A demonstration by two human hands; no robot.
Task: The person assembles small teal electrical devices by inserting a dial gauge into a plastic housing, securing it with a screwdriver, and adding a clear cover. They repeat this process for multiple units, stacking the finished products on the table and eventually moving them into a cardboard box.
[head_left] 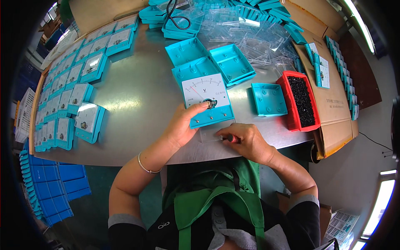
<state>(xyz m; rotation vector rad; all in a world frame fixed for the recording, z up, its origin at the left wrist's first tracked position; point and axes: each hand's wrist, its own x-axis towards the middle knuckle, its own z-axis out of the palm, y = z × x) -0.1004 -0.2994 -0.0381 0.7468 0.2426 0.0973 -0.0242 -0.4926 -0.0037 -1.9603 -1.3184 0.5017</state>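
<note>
My left hand (182,125) grips a teal voltmeter (206,93) by its lower left side, the thumb lying on its white dial face near the round opening. The meter is tilted towards me, with small metal terminals along its lower teal strip. My right hand (252,142) is closed around a screwdriver with a red handle (234,138), just below and right of the meter; part of the tool is hidden in the fingers. Beneath the meter, a clear plastic cover (207,134) lies on the metal table. Several empty teal housings (231,62) sit right behind the meter.
A red bin (295,102) of small black parts stands to the right, beside another teal housing (268,100). Clear covers (260,39) are heaped at the back. Rows of assembled meters (79,71) fill the left side. Cardboard (333,112) bounds the right edge, with more meters on it.
</note>
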